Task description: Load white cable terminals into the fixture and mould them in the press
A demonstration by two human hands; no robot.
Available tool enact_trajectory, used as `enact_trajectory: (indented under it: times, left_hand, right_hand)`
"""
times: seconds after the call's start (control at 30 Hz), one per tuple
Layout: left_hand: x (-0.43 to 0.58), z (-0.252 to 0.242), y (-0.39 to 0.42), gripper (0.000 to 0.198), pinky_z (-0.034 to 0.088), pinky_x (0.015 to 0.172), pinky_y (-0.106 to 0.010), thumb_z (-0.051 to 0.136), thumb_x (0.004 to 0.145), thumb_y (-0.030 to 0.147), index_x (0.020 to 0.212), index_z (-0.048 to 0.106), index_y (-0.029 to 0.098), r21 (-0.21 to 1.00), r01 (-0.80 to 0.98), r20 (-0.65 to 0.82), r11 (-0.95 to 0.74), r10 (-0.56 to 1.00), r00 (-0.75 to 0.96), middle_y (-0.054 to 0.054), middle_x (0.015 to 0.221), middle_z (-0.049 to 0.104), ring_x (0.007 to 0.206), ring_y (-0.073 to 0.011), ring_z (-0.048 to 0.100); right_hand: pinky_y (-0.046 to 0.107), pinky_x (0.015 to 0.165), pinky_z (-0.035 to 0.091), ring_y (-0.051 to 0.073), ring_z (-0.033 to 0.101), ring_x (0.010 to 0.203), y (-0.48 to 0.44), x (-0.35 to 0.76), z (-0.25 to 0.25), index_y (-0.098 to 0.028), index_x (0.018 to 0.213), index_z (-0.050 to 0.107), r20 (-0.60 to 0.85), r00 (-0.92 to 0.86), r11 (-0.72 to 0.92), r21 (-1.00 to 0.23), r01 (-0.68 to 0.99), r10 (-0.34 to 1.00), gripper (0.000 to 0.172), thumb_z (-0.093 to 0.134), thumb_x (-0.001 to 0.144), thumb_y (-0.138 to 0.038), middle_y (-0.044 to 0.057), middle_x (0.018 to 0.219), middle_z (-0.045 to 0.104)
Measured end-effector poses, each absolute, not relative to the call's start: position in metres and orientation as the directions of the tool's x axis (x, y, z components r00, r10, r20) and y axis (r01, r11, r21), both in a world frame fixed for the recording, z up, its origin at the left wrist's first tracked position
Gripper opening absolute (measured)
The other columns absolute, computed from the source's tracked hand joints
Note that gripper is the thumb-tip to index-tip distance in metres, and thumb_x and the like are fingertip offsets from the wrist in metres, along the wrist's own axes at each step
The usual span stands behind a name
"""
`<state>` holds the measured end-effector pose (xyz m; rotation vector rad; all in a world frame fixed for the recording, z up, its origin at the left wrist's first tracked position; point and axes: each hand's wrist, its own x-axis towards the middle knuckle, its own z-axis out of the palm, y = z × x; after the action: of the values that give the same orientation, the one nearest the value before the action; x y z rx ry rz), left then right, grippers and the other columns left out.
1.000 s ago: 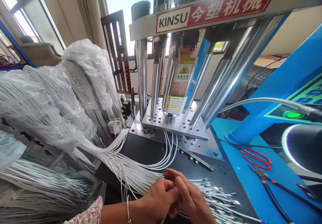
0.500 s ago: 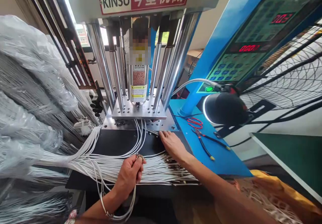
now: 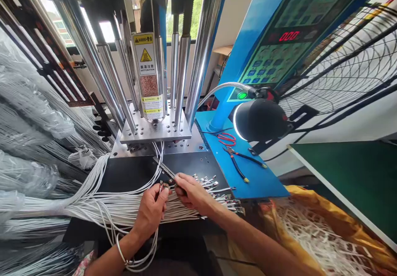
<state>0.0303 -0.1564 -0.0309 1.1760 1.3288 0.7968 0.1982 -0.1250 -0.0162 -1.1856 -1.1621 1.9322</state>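
My left hand (image 3: 151, 205) is closed around the ends of several white cables, with small metallic connectors (image 3: 164, 185) showing above thumb and fingers. Loops of these cables (image 3: 145, 263) hang below by the wrist. My right hand (image 3: 194, 193) grips a slim, flat metal tool (image 3: 166, 168) that points up and left; its exact kind is unclear. The two hands almost meet, with the connectors beside the tool's near end. Under both hands lies a thick bundle of white cables (image 3: 102, 205) across the black table. A few cables (image 3: 157, 154) run under the press plate (image 3: 155, 134).
The press's steel columns (image 3: 201, 57) rise behind. Black-handled cutters (image 3: 237, 162) and red-handled scissors (image 3: 226, 138) lie on the blue surface (image 3: 217, 156). A lit lamp (image 3: 260, 121) stands at right, before a wire fan guard (image 3: 341, 69). White scraps (image 3: 319, 230) fill a yellow bag.
My right hand has picked up the slim metal tool from the press base and brought it toward my left hand. The left hand still holds the cable ends. The view has shifted.
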Motion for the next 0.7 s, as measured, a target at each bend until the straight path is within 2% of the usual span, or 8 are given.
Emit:
enact_trajectory:
  times: [0.07,0.13,0.2,0.37,0.47,0.53,0.63,0.7]
  left_hand:
    - [0.034,-0.03,-0.157,0.041,0.031,0.037,-0.019,0.052,0.088,0.057,0.079,0.056,0.017,0.938,0.231,-0.291,0.258,0.949,0.124,0.006,0.058,0.045,0.043,-0.0081,0.038]
    - [0.037,-0.029,-0.158,0.041,0.032,0.039,-0.019,0.053,0.088,0.057,0.075,0.053,0.018,0.935,0.256,-0.283,0.245,0.951,0.123,0.006,0.057,0.043,0.045,-0.0084,0.039]
    - [0.039,-0.028,-0.158,0.041,0.032,0.041,-0.019,0.053,0.088,0.056,0.073,0.052,0.018,0.93,0.271,-0.29,0.248,0.949,0.126,0.006,0.055,0.042,0.046,-0.0084,0.038]
    - [0.041,-0.026,-0.158,0.04,0.031,0.039,-0.017,0.058,0.085,0.055,0.073,0.052,0.017,0.921,0.141,-0.38,0.362,0.916,0.129,0.005,0.058,0.045,0.045,-0.0073,0.038]
    - [0.042,-0.025,-0.156,0.04,0.026,0.037,-0.016,0.063,0.081,0.053,0.071,0.052,0.016,0.909,0.039,-0.417,0.415,0.901,0.121,0.006,0.057,0.043,0.043,-0.0054,0.034]
    - [0.042,-0.024,-0.154,0.04,0.023,0.036,-0.015,0.066,0.079,0.053,0.07,0.053,0.016,0.909,0.039,-0.417,0.416,0.9,0.126,0.006,0.055,0.043,0.042,-0.0047,0.033]
    - [0.037,-0.022,-0.149,0.041,0.036,0.039,-0.018,0.067,0.078,0.054,0.074,0.059,0.014,0.906,0.104,-0.422,0.41,0.889,0.178,0.001,0.061,0.054,0.047,-0.0089,0.047]
    - [0.03,-0.022,-0.145,0.04,0.047,0.048,-0.022,0.066,0.08,0.053,0.082,0.063,0.013,0.909,0.12,-0.414,0.398,0.896,0.163,-0.002,0.069,0.06,0.057,-0.0133,0.057]
  right_hand:
    - [0.022,0.042,0.019,0.008,0.023,0.044,-0.126,0.193,-0.021,-0.023,0.075,0.035,-0.326,-0.366,-0.347,-0.938,0.008,0.872,0.032,0.034,0.093,-0.05,-0.006,0.061,0.035]
    - [0.023,0.046,0.026,0.01,0.031,0.051,-0.125,0.191,-0.026,-0.022,0.069,0.037,-0.218,-0.325,-0.207,-0.976,0.068,0.92,0.032,0.039,0.092,-0.044,-0.004,0.063,0.038]
    - [0.023,0.05,0.029,0.011,0.034,0.058,-0.123,0.191,-0.029,-0.022,0.067,0.037,-0.154,-0.306,-0.132,-0.987,0.092,0.939,0.031,0.041,0.091,-0.04,-0.002,0.066,0.039]
    - [0.023,0.054,0.032,0.012,0.038,0.061,-0.124,0.19,-0.033,-0.021,0.069,0.037,-0.156,-0.312,-0.123,-0.985,0.123,0.937,0.03,0.033,0.095,-0.035,-0.004,0.065,0.04]
    - [0.024,0.055,0.032,0.012,0.039,0.061,-0.124,0.191,-0.036,-0.021,0.07,0.037,-0.142,-0.346,-0.077,-0.978,0.195,0.927,0.032,0.032,0.096,-0.037,-0.004,0.065,0.041]
    - [0.024,0.055,0.031,0.012,0.038,0.061,-0.124,0.192,-0.039,-0.021,0.071,0.037,-0.133,-0.361,-0.06,-0.977,0.207,0.923,0.032,0.033,0.097,-0.039,-0.004,0.066,0.04]
    - [0.024,0.054,0.03,0.012,0.038,0.059,-0.123,0.193,-0.039,-0.021,0.071,0.038,-0.165,-0.391,-0.115,-0.982,0.15,0.905,0.031,0.035,0.096,-0.04,-0.004,0.065,0.041]
    - [0.024,0.053,0.029,0.011,0.037,0.058,-0.124,0.194,-0.037,-0.021,0.07,0.038,-0.19,-0.384,-0.166,-0.981,0.096,0.903,0.03,0.036,0.095,-0.038,-0.004,0.064,0.039]
